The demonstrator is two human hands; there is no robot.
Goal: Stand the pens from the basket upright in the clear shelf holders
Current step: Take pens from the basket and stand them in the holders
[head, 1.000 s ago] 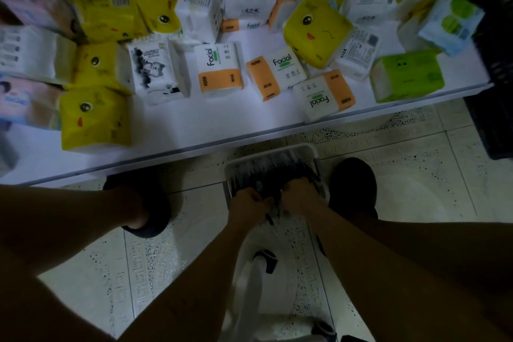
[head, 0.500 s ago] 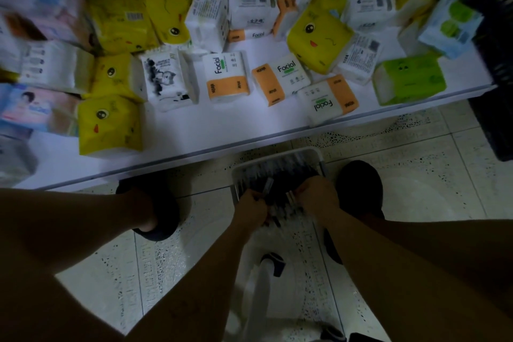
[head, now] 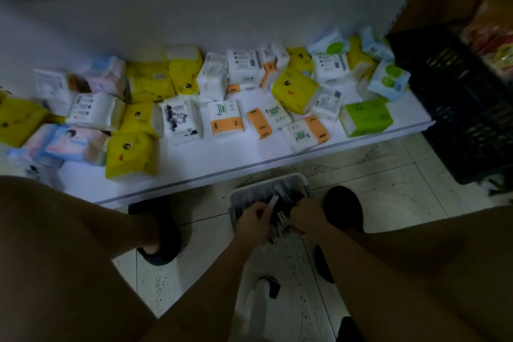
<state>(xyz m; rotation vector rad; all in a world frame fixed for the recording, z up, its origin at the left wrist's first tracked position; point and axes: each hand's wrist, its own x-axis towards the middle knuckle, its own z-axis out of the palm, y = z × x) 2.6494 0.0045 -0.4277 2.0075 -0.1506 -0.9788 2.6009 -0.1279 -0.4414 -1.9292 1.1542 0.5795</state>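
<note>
A white basket point(head: 288, 182) stands on the tiled floor between my feet, filled with dark pens point(head: 258, 198). Both my hands are down in it. My left hand point(head: 254, 219) grips a pen whose pale end sticks up and to the right. My right hand point(head: 306, 216) is curled round a bundle of pens point(head: 280, 223) whose ends point down toward me. The dim light hides how many pens each hand has. No clear holders are in view.
A low white shelf point(head: 222, 158) runs across in front of the basket, strewn with tissue packs in yellow, white, orange and green. A black plastic crate point(head: 466, 108) stands at the right. My dark shoes point(head: 344, 205) flank the basket. A white stool leg point(head: 255, 305) is below.
The view has tilted up, showing more of the shelf's back wall and the crate. My hands have risen slightly in the basket, and pen ends now stick out of both.
</note>
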